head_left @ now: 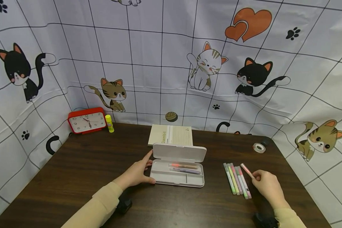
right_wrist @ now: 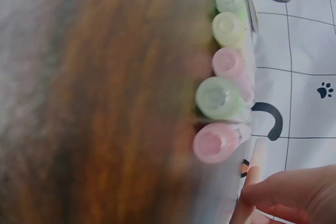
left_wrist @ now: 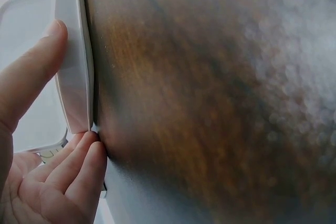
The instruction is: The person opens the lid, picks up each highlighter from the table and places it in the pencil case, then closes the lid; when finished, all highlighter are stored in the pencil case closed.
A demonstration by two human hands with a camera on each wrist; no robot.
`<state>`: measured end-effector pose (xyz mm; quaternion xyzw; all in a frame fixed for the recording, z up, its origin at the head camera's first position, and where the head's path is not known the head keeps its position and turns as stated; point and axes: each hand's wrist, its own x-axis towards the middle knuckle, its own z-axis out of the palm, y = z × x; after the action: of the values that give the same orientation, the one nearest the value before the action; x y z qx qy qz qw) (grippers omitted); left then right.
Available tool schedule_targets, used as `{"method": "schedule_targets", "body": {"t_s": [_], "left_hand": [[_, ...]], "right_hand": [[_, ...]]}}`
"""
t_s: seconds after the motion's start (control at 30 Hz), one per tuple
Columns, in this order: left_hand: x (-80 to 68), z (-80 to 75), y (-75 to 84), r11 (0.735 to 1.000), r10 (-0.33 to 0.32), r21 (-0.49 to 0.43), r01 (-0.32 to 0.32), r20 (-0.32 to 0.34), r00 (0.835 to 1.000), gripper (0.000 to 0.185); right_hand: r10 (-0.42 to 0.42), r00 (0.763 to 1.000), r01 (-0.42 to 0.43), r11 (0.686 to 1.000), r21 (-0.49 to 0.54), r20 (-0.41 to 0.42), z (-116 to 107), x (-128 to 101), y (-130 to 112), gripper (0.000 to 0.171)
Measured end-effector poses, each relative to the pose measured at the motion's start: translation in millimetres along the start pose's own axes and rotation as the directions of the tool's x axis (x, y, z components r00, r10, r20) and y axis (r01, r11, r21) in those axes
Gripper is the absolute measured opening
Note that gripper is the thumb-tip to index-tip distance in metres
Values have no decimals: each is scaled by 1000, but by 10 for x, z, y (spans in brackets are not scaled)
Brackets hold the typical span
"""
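Note:
A white pencil case [head_left: 166,180] lies with its lid raised, an orange-tipped pen [head_left: 185,166] and a purplish pen [head_left: 186,171] in its back compartment. My left hand [head_left: 136,173] holds the case by its left end, thumb at the front corner and index finger by the lid. In the left wrist view, the thumb [left_wrist: 37,66] presses the case's wall. My right hand [head_left: 269,186] pinches a pink marker [head_left: 246,170], tilted beside a row of several pastel markers [head_left: 235,179]. The right wrist view shows the row's round ends, with the pinched marker lower right.
Behind the raised lid lies a notebook [head_left: 178,134]. A red alarm clock [head_left: 86,120] and a yellow glue stick [head_left: 109,123] stand at the back left. A roll of white tape [head_left: 258,148] lies at the back right. A cat-print curtain [head_left: 145,79] hangs along the table's back edge.

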<state>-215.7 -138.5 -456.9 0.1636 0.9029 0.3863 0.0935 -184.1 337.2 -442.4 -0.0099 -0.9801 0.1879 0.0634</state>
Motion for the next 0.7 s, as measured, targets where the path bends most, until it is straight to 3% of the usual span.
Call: {"method": "schedule_targets", "body": {"t_s": [0.7], "left_hand": [[-4, -11, -7, 1000, -5, -13, 5, 11, 1000, 119]], "right_hand": [[-135, 991, 135, 991, 5, -22, -33, 10, -384, 11]]}}
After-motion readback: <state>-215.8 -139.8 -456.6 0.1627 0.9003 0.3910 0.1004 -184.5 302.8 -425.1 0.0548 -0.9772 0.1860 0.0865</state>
